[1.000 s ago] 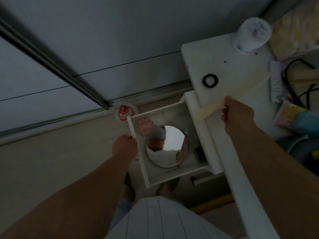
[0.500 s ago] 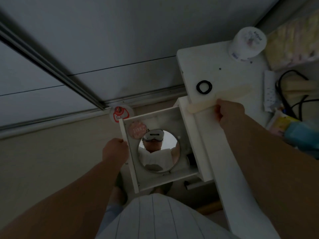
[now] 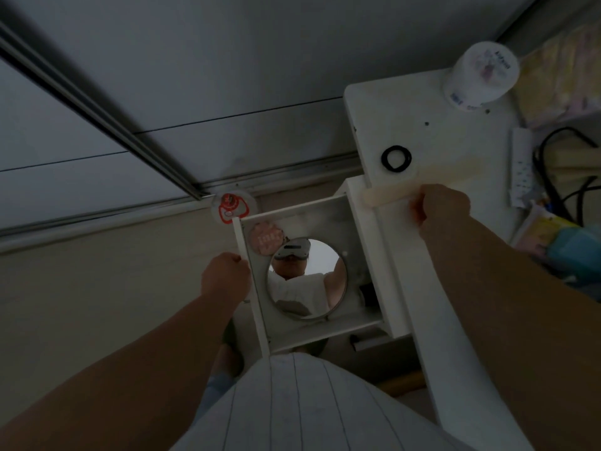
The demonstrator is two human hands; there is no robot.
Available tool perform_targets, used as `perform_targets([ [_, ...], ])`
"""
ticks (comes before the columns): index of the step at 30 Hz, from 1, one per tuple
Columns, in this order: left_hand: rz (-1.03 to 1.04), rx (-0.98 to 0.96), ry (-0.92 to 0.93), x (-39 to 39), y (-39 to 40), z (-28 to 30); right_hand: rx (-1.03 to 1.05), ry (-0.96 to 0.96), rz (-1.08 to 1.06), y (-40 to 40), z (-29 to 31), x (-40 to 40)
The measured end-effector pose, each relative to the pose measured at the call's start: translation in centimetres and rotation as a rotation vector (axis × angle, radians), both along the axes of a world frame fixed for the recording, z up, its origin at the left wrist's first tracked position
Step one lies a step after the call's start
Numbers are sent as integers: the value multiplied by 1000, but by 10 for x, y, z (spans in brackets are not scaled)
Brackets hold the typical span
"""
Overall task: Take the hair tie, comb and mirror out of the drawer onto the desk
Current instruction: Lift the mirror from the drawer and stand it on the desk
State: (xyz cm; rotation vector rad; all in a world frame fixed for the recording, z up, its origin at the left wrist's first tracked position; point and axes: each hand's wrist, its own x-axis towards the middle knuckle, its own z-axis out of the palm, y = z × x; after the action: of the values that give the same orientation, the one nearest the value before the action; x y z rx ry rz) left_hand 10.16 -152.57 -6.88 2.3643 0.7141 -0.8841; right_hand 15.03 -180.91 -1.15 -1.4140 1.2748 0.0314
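Observation:
A black hair tie (image 3: 396, 158) lies on the white desk (image 3: 432, 125). My right hand (image 3: 442, 211) is shut on a pale cream comb (image 3: 432, 180), which lies flat along the desk top just below the hair tie. The white drawer (image 3: 328, 330) is pulled out. A round mirror (image 3: 307, 278) lies flat inside it, next to a small pink round object (image 3: 266, 238). My left hand (image 3: 226, 276) grips the drawer's front panel.
A white paper roll (image 3: 479, 79) stands at the desk's far corner. A power strip (image 3: 522, 170) with black cables and colourful packets lie to the right. A round red-and-white item (image 3: 231, 206) sits on the floor beyond the drawer. Sliding-door rails run along the floor.
My right hand has lowered the comb from a tilted position onto the desk below the hair tie. My left hand stays on the drawer front.

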Motion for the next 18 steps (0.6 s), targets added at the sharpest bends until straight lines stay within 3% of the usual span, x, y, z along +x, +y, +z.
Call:
perform_targets([
  [3, 31, -25, 1, 0, 1, 1, -132, 22, 114, 32, 8, -25],
  [5, 82, -51, -14, -1, 2, 2, -202, 63, 306, 62, 7, -52],
  [9, 131, -107, -39, -5, 1, 5, -118, 284, 725, 110, -10, -100],
  [12, 128, -121, -36, -10, 2, 5, -29, 377, 706, 123, -33, -111],
  [18, 122, -132, -32, -9, 5, -1, -64, 455, 767, 128, -66, -106],
])
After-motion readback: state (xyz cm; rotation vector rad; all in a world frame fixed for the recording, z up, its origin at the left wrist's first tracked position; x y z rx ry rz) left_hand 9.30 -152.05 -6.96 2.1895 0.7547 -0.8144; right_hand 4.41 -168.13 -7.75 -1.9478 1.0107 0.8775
